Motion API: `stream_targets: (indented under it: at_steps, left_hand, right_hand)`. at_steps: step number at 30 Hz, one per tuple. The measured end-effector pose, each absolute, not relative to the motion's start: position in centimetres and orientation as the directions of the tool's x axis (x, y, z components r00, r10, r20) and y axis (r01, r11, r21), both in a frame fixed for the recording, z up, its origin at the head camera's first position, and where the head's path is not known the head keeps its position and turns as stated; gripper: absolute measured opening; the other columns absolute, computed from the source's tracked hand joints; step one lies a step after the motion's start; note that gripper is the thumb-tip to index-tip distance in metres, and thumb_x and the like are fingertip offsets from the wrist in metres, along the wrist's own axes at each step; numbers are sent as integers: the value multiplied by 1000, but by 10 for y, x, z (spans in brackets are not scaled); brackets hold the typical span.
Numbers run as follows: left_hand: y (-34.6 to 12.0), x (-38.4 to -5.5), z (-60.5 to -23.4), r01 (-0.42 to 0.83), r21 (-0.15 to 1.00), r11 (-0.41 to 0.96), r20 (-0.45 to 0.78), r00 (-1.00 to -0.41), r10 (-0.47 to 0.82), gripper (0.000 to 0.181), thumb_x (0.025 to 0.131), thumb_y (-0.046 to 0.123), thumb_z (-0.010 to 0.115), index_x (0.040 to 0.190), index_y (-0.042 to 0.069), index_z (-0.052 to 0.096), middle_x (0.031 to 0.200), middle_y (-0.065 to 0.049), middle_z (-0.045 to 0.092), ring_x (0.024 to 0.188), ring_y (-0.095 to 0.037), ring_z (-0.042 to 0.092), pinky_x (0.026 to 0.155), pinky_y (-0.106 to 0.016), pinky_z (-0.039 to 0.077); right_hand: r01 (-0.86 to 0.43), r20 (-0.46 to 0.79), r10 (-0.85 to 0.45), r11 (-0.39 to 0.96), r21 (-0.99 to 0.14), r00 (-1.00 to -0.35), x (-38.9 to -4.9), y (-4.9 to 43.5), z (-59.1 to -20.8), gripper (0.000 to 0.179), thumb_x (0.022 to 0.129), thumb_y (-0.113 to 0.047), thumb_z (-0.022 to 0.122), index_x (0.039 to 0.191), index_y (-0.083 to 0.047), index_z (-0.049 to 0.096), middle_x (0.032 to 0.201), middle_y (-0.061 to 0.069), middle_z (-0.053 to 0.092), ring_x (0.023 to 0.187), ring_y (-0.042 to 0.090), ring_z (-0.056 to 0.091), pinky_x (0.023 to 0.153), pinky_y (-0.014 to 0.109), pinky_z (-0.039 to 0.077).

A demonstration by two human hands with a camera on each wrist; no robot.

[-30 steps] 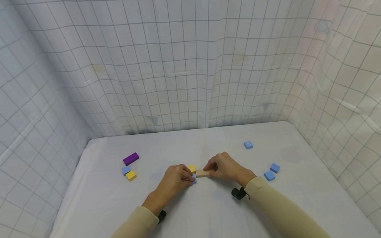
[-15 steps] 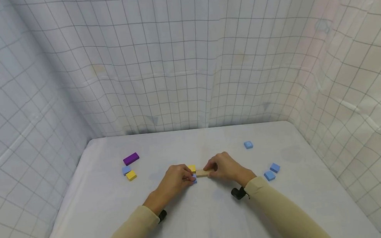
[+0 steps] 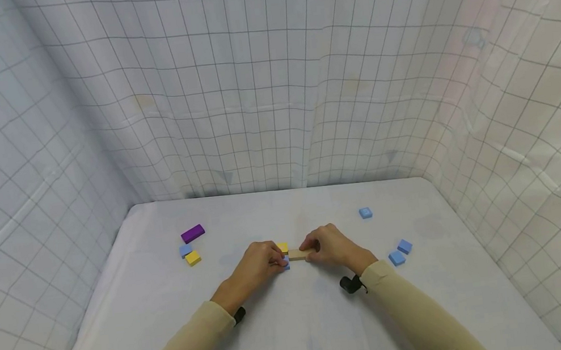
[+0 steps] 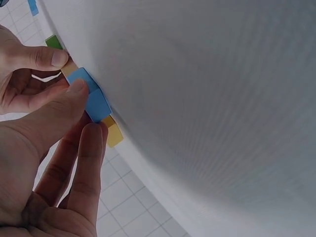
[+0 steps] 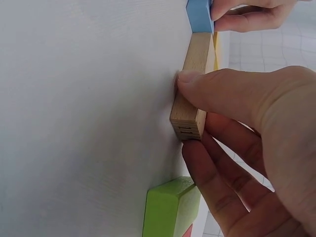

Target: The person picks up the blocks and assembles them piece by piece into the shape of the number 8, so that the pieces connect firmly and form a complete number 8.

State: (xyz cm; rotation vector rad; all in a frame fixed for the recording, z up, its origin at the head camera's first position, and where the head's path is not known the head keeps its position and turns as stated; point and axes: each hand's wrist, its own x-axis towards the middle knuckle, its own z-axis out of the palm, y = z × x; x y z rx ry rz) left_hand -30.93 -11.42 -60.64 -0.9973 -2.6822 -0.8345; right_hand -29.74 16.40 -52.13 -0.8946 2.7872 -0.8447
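Note:
Near the table's middle, my left hand (image 3: 259,261) pinches a small blue block (image 4: 96,101) with the thumb over it and fingers at its end. A yellow block (image 3: 282,247) sits just behind the blue one, partly hidden by the fingers. To the right, the thumb and fingers of my right hand (image 3: 333,245) pinch a long plain wooden block (image 5: 197,52). This block lies flat, its far end against the blue block in the right wrist view. Dark marks show on its near end. Close to the right fingers is a green block (image 5: 165,210), out of sight in the head view.
A purple block (image 3: 193,233), a blue block (image 3: 186,250) and another yellow block (image 3: 193,258) lie at left on the white-covered table (image 3: 296,321). Rightward are a light blue block (image 3: 365,213) and two blue blocks (image 3: 397,258). Gridded white curtains (image 3: 271,84) enclose the back and sides.

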Motion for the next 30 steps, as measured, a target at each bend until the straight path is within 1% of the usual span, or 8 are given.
stream_targets:
  at_steps: [4,12,16,21,24,25,27,30]
  left_hand:
    - [-113,-311,-607,644,422,638,320,-764,560,12,88,17,105,93,24,96,104,9,86,98,-8,81,90,-25,70]
    - [-111,-312,-606,632,429,645,306,-774,555,13,88,17,104,95,25,96,104,9,86,98,-6,80,91,-22,68]
    - [-112,-313,-607,622,449,642,301,-781,546,13,89,17,104,95,25,96,104,9,86,98,-5,79,91,-23,68]
    - [-114,-312,-607,607,489,626,300,-791,533,14,87,18,105,94,25,95,104,11,87,98,-5,80,92,-25,69]
    - [-115,-308,-604,592,528,609,303,-801,516,15,87,15,105,93,23,95,104,9,87,98,-7,81,91,-26,70]
    - [-114,-302,-595,597,532,600,313,-797,516,14,87,14,105,94,20,95,105,6,88,100,-9,82,93,-28,70]
    - [-114,-300,-592,600,548,583,320,-794,516,13,88,11,104,95,17,94,105,3,88,98,-11,82,89,-28,71]
    - [-115,-301,-592,585,578,568,306,-801,514,14,87,9,104,95,16,94,105,1,88,97,-10,82,87,-26,71]
  right_hand:
    - [-509,67,-565,678,-530,-822,-297,164,-521,18,96,-5,94,114,-10,90,106,2,89,85,4,67,78,21,59]
    - [-544,76,-592,672,-502,-802,-298,164,-523,20,96,-5,94,114,-10,88,106,2,87,88,4,69,82,24,61]
    - [-558,85,-602,667,-494,-794,-297,164,-523,25,95,-5,95,119,-9,87,110,3,88,92,6,73,85,24,63]
    - [-553,70,-601,675,-488,-796,-293,163,-520,33,96,-5,95,127,-7,85,117,6,88,101,12,78,91,26,64]
    - [-545,64,-593,684,-485,-802,-291,163,-518,36,96,-8,95,131,-6,84,123,6,88,108,17,80,96,31,66]
    - [-543,67,-590,686,-483,-805,-291,163,-517,36,97,-8,95,131,-6,84,125,7,88,111,18,80,98,33,67]
    - [-545,78,-584,689,-478,-808,-290,164,-516,37,97,-10,95,133,-6,84,128,7,87,115,21,81,102,39,69]
    - [-549,97,-578,690,-472,-810,-287,167,-514,37,99,-12,94,134,-6,84,131,7,87,120,24,82,107,45,69]
